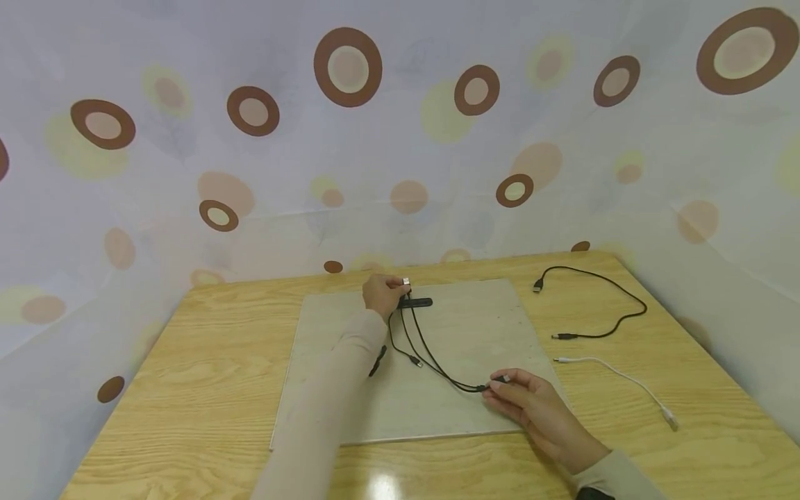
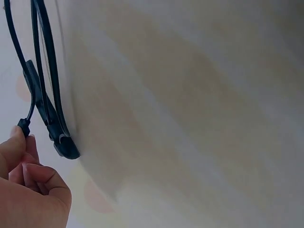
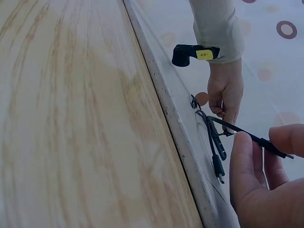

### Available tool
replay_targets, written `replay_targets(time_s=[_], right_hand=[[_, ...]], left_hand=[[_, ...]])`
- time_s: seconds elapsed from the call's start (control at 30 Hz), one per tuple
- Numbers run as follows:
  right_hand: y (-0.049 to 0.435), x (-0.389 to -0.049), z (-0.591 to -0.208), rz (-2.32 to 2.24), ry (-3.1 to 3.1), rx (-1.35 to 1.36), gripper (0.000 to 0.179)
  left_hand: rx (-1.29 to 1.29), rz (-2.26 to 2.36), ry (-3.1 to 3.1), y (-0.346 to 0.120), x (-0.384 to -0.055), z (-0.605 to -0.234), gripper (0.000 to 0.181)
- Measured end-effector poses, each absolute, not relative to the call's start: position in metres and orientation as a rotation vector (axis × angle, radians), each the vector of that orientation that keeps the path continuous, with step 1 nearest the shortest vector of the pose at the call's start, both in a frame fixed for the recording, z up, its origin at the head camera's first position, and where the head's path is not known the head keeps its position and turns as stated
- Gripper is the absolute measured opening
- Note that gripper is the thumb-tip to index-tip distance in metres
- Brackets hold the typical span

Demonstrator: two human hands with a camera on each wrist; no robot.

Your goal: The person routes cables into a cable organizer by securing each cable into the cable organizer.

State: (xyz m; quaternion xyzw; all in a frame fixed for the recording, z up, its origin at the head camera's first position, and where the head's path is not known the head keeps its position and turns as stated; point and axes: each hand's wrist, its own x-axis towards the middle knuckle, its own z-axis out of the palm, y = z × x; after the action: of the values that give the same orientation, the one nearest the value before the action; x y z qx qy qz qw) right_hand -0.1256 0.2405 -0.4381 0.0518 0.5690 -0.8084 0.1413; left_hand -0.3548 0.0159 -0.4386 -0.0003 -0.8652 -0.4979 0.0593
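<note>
Over the far part of the board, my left hand (image 1: 382, 294) pinches the plug end of a black USB cable (image 1: 431, 354) between thumb and fingers. The plug's silver metal tip (image 1: 406, 281) points up. Beside these fingers is a flat black strap-like piece (image 1: 419, 303), with cable strands running by it. At the near right of the board, my right hand (image 1: 537, 410) pinches a slim black connector (image 3: 273, 148) whose tip sticks out past the fingers. Dark strands stretch between both hands. One more small black plug (image 1: 415, 361) lies between them, at a strand's end.
Under the hands is a pale square board (image 1: 462, 423) on a wooden table (image 1: 175, 389). To the right lie a black cable (image 1: 625, 319) and a short white cable (image 1: 637, 382). A patterned cloth (image 1: 400, 160) hangs behind and at the sides.
</note>
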Motion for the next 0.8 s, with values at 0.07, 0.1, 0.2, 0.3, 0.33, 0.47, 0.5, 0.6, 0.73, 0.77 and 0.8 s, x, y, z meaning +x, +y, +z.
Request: replay_targets(time_s=[0.07, 0.1, 0.2, 0.3, 0.33, 0.47, 0.5, 0.6, 0.73, 0.77, 0.8], right_hand=[[0.240, -0.125, -0.437, -2.338, 1.638, 0.149, 0.014], [0.240, -0.125, -0.437, -2.337, 1.639, 0.145, 0.013], [0.239, -0.125, -0.436, -2.339, 1.635, 0.144, 0.014], [0.238, -0.125, -0.436, -2.333, 1.638, 0.146, 0.017], [0.238, -0.125, -0.436, -2.333, 1.638, 0.146, 0.018], [0.238, -0.124, -0.437, -2.336, 1.640, 0.135, 0.019], [0.238, -0.124, -0.437, -2.339, 1.638, 0.132, 0.019], [0.239, -0.124, -0.438, -2.344, 1.635, 0.129, 0.019], [0.240, -0.124, -0.438, -2.334, 1.644, 0.136, 0.018], [0.240, -0.124, -0.439, -2.330, 1.648, 0.140, 0.019], [0.241, -0.125, -0.439, -2.326, 1.655, 0.143, 0.019]], left_hand=[[-0.001, -1.512, -2.610, 0.017, -0.356, -0.439, 0.011], [0.000, -1.503, -2.607, 0.017, -0.356, -0.439, 0.011], [-0.013, -1.481, -2.608, 0.018, -0.354, -0.437, 0.011], [-0.048, -1.439, -2.612, 0.018, -0.352, -0.435, 0.012], [-0.062, -1.427, -2.612, 0.019, -0.352, -0.435, 0.012], [-0.097, -1.369, -2.608, 0.020, -0.352, -0.437, 0.012], [-0.105, -1.353, -2.608, 0.020, -0.352, -0.437, 0.012], [-0.127, -1.311, -2.622, 0.021, -0.352, -0.436, 0.014], [-0.147, -1.287, -2.640, 0.023, -0.350, -0.431, 0.014], [-0.150, -1.280, -2.644, 0.023, -0.349, -0.430, 0.014], [-0.157, -1.273, -2.646, 0.024, -0.349, -0.429, 0.014]])
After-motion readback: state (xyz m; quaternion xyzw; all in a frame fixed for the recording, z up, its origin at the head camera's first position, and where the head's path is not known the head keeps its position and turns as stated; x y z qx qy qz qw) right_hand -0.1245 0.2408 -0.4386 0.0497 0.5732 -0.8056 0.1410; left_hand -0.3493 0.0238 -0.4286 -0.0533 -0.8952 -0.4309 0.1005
